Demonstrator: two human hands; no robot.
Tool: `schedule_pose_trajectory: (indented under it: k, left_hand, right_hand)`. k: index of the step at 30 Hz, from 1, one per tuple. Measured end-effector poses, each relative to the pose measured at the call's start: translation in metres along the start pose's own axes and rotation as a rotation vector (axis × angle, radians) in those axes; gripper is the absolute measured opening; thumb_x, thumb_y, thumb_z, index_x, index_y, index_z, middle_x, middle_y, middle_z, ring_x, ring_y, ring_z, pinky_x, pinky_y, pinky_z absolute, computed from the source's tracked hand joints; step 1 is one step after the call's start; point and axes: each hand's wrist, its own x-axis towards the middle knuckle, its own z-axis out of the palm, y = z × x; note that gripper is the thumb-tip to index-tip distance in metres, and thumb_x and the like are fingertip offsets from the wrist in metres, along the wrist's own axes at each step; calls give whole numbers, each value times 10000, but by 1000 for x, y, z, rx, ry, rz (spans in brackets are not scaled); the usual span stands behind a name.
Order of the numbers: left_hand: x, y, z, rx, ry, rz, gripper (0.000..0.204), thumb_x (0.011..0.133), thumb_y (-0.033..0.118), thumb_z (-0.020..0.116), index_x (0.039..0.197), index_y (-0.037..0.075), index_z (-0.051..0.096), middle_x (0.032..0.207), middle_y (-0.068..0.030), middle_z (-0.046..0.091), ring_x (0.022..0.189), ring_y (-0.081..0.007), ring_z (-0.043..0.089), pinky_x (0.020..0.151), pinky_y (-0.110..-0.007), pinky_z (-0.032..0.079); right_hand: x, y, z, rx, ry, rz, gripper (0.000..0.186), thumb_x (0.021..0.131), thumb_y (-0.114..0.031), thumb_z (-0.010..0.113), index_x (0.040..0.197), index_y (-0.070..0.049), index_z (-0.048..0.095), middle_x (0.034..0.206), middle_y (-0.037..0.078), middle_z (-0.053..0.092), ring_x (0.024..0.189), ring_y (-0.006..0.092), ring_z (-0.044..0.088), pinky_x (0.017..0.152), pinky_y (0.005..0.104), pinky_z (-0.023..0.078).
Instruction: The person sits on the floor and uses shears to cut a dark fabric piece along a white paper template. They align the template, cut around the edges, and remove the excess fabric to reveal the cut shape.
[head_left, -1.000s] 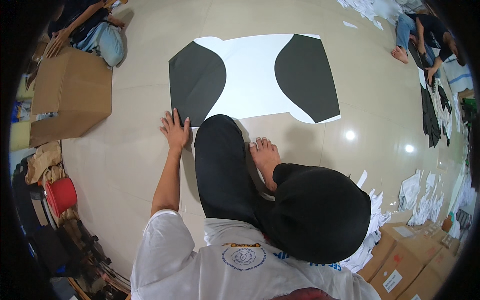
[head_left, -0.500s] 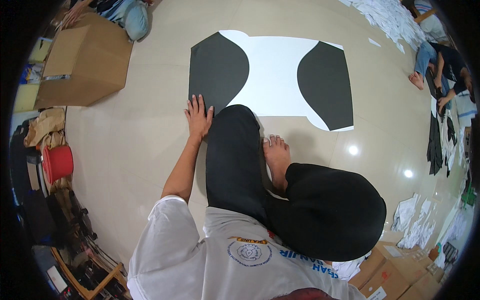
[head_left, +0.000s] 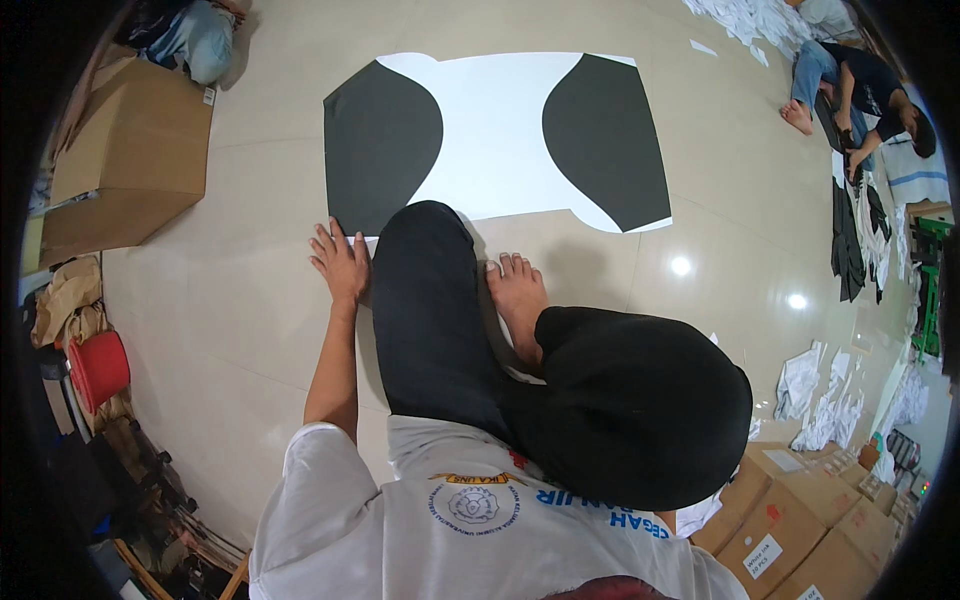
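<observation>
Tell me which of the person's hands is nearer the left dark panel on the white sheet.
Left. The left hand rests on the floor at the left dark panel's near corner; the right hand is out of view.

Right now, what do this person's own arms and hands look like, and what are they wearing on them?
Only the left arm shows. The left hand is bare: no glove, ring or watch is visible. The forearm is bare too, and a short white sleeve of a white T-shirt covers the upper arm. The shirt's front carries a round printed emblem. The right arm and hand are out of sight.

left hand (head_left: 342,262) flat, fingers spread
</observation>
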Motion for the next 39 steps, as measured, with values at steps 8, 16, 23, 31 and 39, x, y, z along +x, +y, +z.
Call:
schedule_pose_trajectory:
  k: [8,16,23,31,39]
  left_hand:
    - [-27,-21,-33,-347,132,-162,730,1104,412,540,1686,36,310,1757,-305,202,1619,-543,158,1302,-642,146]
    - [-35,176,-146,-1121,-123,-42,306,1129,232,555,1335,31,658,1107,-79,725,1025,-156,688,914,-318,542]
    - [-79,279,-18,-1539,-1007,-849,261,1079,194,649,1284,34,670,1024,-40,682,827,-116,638,707,-254,530]
    - [-65,328,35,-1482,-879,-922,330,1022,374,771,1158,76,734,957,13,707,675,-61,545,552,-222,425]
    - [-63,331,40,-1396,-806,-982,349,984,414,811,1143,107,761,962,43,690,661,-47,520,544,-210,380]
  right_hand:
    - [-1,-11,-4,25,53,48,325,1069,-173,508,1375,-77,561,1458,178,563,1385,388,529,1093,507,480]
    - [-35,34,-4,472,-3,313,302,1010,-304,699,1156,-43,655,1124,104,672,999,236,626,840,396,518]
    - [-54,101,-36,1500,-127,780,436,926,-443,865,857,-39,715,683,0,632,576,106,583,530,293,451]
    - [-27,105,-65,1503,-103,882,396,935,-379,855,800,-49,681,660,8,613,523,103,550,485,278,415]
    - [-27,103,-69,1471,-170,926,369,933,-355,840,791,-54,681,648,7,603,531,104,552,490,278,410]
